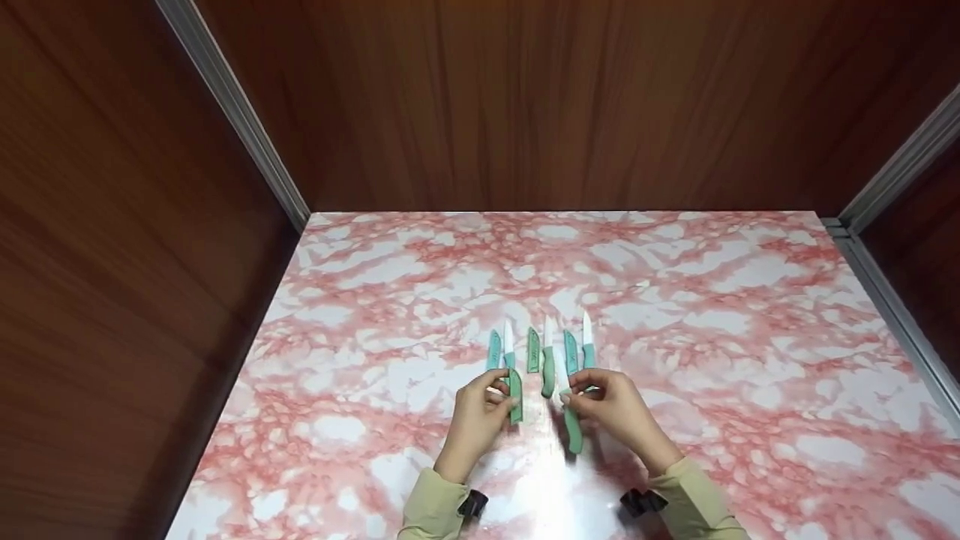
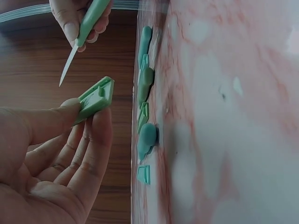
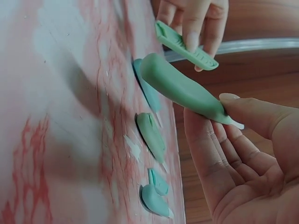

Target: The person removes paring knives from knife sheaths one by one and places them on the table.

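Note:
Between thumb and fingers my left hand pinches a green knife sheath, held above the table with its open end showing in the left wrist view. My right hand pinches a paring knife with a green handle and a white blade, near where handle meets blade. In the head view that knife's handle hangs toward me and its blade points away. Sheath and knife are apart. Just beyond the hands lie a green-handled knife, a blue-handled knife and another blue-handled knife, blades pointing away.
Beside the lying knives are a blue sheath, a green sheath and a second blue sheath. The red-and-white marbled table meets a brown wood panel at the back, with side panels left and right.

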`<state>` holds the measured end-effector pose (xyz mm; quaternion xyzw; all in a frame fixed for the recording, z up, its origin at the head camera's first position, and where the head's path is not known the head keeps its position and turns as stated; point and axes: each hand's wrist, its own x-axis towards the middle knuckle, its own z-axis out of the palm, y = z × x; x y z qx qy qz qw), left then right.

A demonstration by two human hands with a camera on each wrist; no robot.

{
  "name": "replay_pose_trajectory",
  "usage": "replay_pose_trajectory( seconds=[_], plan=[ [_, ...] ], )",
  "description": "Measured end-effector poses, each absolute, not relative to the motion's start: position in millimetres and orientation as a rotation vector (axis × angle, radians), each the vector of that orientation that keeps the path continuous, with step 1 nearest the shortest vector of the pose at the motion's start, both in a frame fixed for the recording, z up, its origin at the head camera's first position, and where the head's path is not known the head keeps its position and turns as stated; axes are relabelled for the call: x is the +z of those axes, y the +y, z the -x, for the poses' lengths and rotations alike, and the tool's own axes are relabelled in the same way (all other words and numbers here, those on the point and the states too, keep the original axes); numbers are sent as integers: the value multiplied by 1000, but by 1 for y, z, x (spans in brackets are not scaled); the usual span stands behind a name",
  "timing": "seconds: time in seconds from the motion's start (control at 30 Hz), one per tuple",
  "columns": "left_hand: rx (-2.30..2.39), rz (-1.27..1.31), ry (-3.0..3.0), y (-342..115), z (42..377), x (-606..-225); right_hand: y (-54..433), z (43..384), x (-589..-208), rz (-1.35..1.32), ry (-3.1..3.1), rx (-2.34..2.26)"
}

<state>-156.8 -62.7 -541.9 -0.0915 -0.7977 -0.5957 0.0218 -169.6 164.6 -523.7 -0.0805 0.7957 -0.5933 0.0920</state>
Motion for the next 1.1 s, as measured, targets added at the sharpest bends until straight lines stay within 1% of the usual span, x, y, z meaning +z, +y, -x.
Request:
replay_pose_trajectory(
  seconds=[0.27, 0.43, 0.57, 0.87, 1.1],
  plan=[
    [-1824, 272, -2441, -71, 160, -542, 160, 174, -526, 290, 2255, -1801],
    [-1844, 191, -2418, -80, 162, -542, 153, 178, -529, 299, 2202, -1819],
    [-1862, 125, -2391, -88, 163, -542, 145, 180, -531, 263, 2194, -1826],
    [-1634, 67, -2444, -107, 170, -544, 119, 190, -530, 184, 2299, -1818],
    [-1647, 11, -2471, -115, 176, -546, 100, 196, -532, 152, 2227, -1879]
  ],
)
